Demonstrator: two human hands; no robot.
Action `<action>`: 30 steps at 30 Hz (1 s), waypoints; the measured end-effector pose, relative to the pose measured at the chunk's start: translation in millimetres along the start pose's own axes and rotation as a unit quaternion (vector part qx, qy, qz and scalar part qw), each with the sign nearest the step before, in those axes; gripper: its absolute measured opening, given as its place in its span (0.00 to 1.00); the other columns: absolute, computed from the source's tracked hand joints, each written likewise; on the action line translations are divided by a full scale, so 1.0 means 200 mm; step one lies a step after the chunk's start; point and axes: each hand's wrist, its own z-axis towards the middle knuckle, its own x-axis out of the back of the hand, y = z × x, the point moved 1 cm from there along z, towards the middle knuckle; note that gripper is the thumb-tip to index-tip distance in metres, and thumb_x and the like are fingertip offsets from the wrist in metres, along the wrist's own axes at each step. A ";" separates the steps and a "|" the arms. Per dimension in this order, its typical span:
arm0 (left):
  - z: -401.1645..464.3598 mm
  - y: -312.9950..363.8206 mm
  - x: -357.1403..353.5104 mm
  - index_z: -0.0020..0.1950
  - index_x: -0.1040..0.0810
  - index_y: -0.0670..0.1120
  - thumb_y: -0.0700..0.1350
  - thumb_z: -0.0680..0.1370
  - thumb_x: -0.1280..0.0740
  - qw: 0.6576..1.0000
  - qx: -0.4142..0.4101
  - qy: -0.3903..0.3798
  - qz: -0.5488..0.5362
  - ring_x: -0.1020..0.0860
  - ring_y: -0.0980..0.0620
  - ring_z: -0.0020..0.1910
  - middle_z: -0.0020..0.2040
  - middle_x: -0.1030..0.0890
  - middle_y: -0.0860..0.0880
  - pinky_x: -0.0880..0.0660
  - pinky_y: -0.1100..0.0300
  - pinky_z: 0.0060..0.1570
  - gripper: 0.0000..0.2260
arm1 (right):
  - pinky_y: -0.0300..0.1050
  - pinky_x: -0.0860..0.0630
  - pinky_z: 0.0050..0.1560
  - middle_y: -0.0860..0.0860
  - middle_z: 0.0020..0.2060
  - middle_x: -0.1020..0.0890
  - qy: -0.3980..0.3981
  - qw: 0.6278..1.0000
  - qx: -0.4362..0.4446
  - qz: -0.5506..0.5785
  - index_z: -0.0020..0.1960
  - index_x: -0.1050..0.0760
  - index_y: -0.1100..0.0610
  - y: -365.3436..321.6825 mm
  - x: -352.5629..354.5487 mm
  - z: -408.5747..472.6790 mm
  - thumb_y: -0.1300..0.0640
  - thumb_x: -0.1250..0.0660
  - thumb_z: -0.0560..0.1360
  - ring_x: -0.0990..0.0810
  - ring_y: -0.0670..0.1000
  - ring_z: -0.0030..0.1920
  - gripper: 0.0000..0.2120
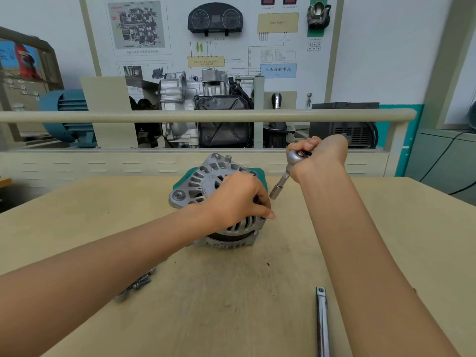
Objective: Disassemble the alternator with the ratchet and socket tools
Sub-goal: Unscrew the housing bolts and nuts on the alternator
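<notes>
A silver alternator (203,181) with a slotted housing lies on the wooden table (231,292), with a green object behind it. My left hand (237,197) lies over the alternator's right side, its fingers curled round the edge of the housing. My right hand (319,155) grips the handle of a ratchet (296,157) up and to the right of the alternator. From the ratchet head an extension and socket (278,186) slant down-left. The socket's tip hangs just right of my left hand, apart from the housing.
Several loose bolts (140,282) lie on the table under my left forearm. A long steel tool handle (322,320) lies at the front right. Behind the table runs a beige rail (206,115) in front of a gearbox display (206,109) and wall board.
</notes>
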 end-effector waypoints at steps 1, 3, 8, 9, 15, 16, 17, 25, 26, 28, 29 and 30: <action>0.00 0.00 -0.01 0.44 0.15 0.44 0.48 0.70 0.27 1.000 0.002 0.008 -0.001 0.21 0.53 0.43 0.43 0.16 0.49 0.26 0.58 0.47 0.08 | 0.34 0.42 0.19 0.48 0.27 0.40 -0.001 1.000 0.000 0.001 0.34 0.38 0.56 0.00 0.00 0.00 0.63 0.53 0.75 0.44 0.46 0.23 0.13; -0.01 0.01 -0.02 0.43 0.15 0.44 0.49 0.70 0.27 1.000 0.011 0.028 -0.001 0.22 0.53 0.42 0.42 0.16 0.49 0.27 0.57 0.48 0.08 | 0.33 0.42 0.18 0.48 0.27 0.40 0.000 1.000 0.002 0.002 0.34 0.38 0.57 -0.01 0.00 -0.01 0.63 0.53 0.76 0.43 0.46 0.22 0.13; -0.03 0.00 -0.04 0.41 0.17 0.43 0.52 0.70 0.27 0.997 0.031 0.070 0.010 0.27 0.54 0.39 0.39 0.18 0.50 0.30 0.55 0.48 0.12 | 0.32 0.43 0.17 0.48 0.26 0.40 0.004 1.000 -0.001 0.003 0.33 0.39 0.56 -0.01 0.00 -0.01 0.62 0.52 0.77 0.44 0.46 0.22 0.14; -0.04 0.00 -0.05 0.41 0.18 0.43 0.53 0.70 0.28 0.996 0.033 0.076 0.021 0.29 0.55 0.40 0.39 0.19 0.51 0.31 0.55 0.49 0.13 | 0.31 0.43 0.17 0.48 0.26 0.40 0.008 1.000 0.000 -0.002 0.34 0.39 0.56 0.00 0.00 -0.01 0.62 0.52 0.77 0.44 0.46 0.22 0.13; -0.07 -0.01 -0.06 0.38 0.24 0.45 0.57 0.71 0.31 0.993 0.051 0.087 0.063 0.32 0.56 0.43 0.39 0.25 0.52 0.37 0.54 0.53 0.15 | 0.30 0.43 0.17 0.48 0.25 0.40 0.003 1.000 -0.001 -0.006 0.34 0.39 0.56 0.00 0.00 -0.01 0.63 0.52 0.76 0.44 0.45 0.19 0.13; -0.07 -0.01 -0.05 0.38 0.24 0.46 0.57 0.72 0.31 0.994 0.048 0.078 0.059 0.32 0.56 0.44 0.40 0.26 0.53 0.35 0.53 0.54 0.14 | 0.30 0.44 0.17 0.48 0.26 0.40 0.004 1.000 -0.001 -0.006 0.34 0.40 0.56 0.00 0.00 -0.01 0.62 0.52 0.76 0.44 0.45 0.19 0.13; -0.07 -0.03 -0.03 0.41 0.23 0.48 0.56 0.72 0.31 0.996 0.041 0.059 0.047 0.32 0.57 0.45 0.42 0.27 0.55 0.34 0.52 0.55 0.12 | 0.30 0.43 0.18 0.48 0.26 0.40 0.004 1.000 -0.001 -0.006 0.34 0.40 0.56 0.00 0.00 -0.01 0.62 0.52 0.76 0.44 0.45 0.19 0.12; -0.12 -0.07 0.06 0.50 0.16 0.47 0.44 0.73 0.29 0.999 0.003 0.014 -0.030 0.26 0.55 0.54 0.51 0.19 0.51 0.32 0.62 0.57 0.07 | 0.30 0.43 0.18 0.49 0.21 0.39 0.008 1.000 0.000 0.005 0.34 0.40 0.56 0.00 0.01 -0.01 0.63 0.51 0.76 0.44 0.45 0.17 0.12; -0.12 -0.07 0.06 0.49 0.16 0.45 0.43 0.72 0.28 0.999 0.007 0.027 -0.041 0.24 0.55 0.53 0.49 0.18 0.50 0.30 0.61 0.56 0.06 | 0.30 0.43 0.18 0.48 0.19 0.39 0.006 1.000 0.000 0.010 0.34 0.40 0.56 0.00 0.01 -0.01 0.63 0.51 0.76 0.44 0.45 0.16 0.13; -0.11 -0.06 0.05 0.46 0.16 0.44 0.44 0.71 0.27 0.997 0.021 0.050 -0.052 0.23 0.53 0.49 0.46 0.17 0.49 0.28 0.56 0.53 0.06 | 0.29 0.43 0.18 0.48 0.16 0.40 0.005 1.000 0.000 0.015 0.33 0.40 0.56 0.00 0.01 -0.01 0.65 0.52 0.73 0.44 0.46 0.14 0.12; -0.11 -0.05 0.04 0.44 0.16 0.44 0.46 0.70 0.26 0.997 0.028 0.057 -0.047 0.23 0.53 0.48 0.45 0.17 0.49 0.27 0.53 0.52 0.06 | 0.29 0.43 0.18 0.48 0.15 0.40 0.006 1.000 0.000 0.012 0.33 0.40 0.56 0.00 0.01 -0.01 0.67 0.53 0.71 0.44 0.46 0.14 0.11; -0.11 -0.05 0.04 0.43 0.16 0.45 0.47 0.70 0.27 0.997 0.032 0.059 -0.036 0.23 0.53 0.47 0.44 0.18 0.49 0.26 0.51 0.52 0.07 | 0.29 0.42 0.18 0.48 0.14 0.40 0.007 1.000 0.001 0.009 0.33 0.40 0.56 0.00 0.01 -0.01 0.67 0.53 0.70 0.44 0.46 0.14 0.11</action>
